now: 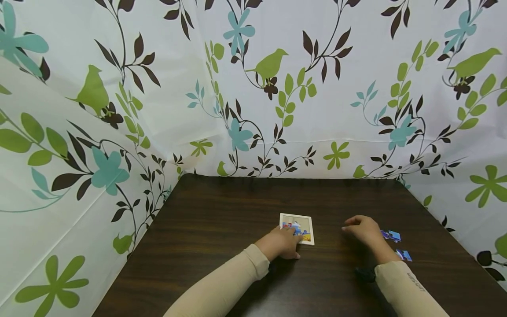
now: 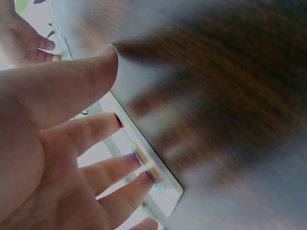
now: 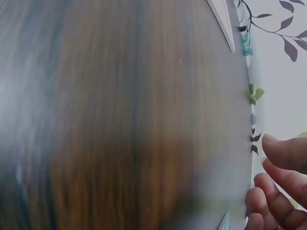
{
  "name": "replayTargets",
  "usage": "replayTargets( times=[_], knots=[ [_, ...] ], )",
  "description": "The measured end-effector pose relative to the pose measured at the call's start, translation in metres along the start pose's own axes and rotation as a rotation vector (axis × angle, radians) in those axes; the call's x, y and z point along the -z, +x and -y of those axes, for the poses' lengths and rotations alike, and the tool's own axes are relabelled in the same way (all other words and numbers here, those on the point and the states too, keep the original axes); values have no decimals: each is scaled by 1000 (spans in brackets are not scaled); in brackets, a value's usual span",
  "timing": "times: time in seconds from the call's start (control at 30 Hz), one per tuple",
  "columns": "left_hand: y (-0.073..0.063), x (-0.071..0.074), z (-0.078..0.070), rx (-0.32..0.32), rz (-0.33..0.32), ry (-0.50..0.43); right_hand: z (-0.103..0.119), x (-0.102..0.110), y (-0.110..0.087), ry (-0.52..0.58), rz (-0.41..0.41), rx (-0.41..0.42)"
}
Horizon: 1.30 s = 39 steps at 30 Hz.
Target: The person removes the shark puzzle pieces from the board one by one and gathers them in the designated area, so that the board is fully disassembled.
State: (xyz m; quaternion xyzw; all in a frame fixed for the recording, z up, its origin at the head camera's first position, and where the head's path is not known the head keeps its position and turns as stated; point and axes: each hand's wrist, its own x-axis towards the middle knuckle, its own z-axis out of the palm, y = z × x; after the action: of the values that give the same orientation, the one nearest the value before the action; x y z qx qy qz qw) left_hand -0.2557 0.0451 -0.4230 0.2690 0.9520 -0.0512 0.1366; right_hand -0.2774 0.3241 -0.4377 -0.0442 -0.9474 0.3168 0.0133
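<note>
A small white-framed jigsaw puzzle (image 1: 313, 233) lies on the table, with blue, red and yellow pieces in its lower part and a pale bare area at the top. My left hand (image 1: 282, 244) reaches over its lower left side. In the left wrist view, the extended fingertips (image 2: 144, 179) rest on the puzzle near its white rim (image 2: 152, 160), while the thumb stays apart. My right hand (image 1: 365, 231) hovers between the puzzle and the loose pieces. In the right wrist view its fingers (image 3: 268, 191) are loosely bent, with nothing visible between them.
Loose blue and purple puzzle pieces (image 1: 394, 236) lie just right of my right hand, and another blue piece (image 1: 404, 255) sits nearer me by the wrist. The dark wooden table (image 1: 222, 207) meets a patterned white curtain (image 1: 253, 110) at its back and sides.
</note>
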Motion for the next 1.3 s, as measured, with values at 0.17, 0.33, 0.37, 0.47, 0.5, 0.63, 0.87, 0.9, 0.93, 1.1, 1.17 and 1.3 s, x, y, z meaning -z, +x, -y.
replayTargets(
  times=[0.17, 0.33, 0.37, 0.47, 0.5, 0.63, 0.87, 0.9, 0.93, 1.1, 1.17, 1.3],
  knots=[
    [0, 1, -1, 1, 3, 2, 7, -9, 3, 7, 4, 12],
    [-1, -1, -1, 0, -1, 7, 12, -17, 4, 1, -2, 19],
    [-1, -1, -1, 1, -1, 7, 12, -18, 4, 0, -2, 18],
    [-1, 0, -1, 0, 0, 14, 14, -21, 4, -5, 0, 15],
    [-1, 0, -1, 0, 0, 14, 15, -22, 3, -7, -2, 15],
    [-2, 1, -1, 4, 2, 16, 19, -25, 4, -13, 0, 15],
    [0, 0, -1, 13, 7, 26, 32, -32, 6, -4, 4, 15],
    [0, 0, -2, 14, 7, 27, 34, -34, 6, 2, 4, 23],
    [0, 0, -2, 14, 7, 28, 36, -35, 7, 3, 2, 27],
    [0, 0, -2, 18, 11, 27, 44, -43, 9, 6, 0, 46],
    [0, 0, -2, 20, 12, 26, 48, -46, 10, 11, 3, 48],
    [-1, 2, -2, 17, 14, 28, 57, -51, 11, 27, 16, 42]
  ],
)
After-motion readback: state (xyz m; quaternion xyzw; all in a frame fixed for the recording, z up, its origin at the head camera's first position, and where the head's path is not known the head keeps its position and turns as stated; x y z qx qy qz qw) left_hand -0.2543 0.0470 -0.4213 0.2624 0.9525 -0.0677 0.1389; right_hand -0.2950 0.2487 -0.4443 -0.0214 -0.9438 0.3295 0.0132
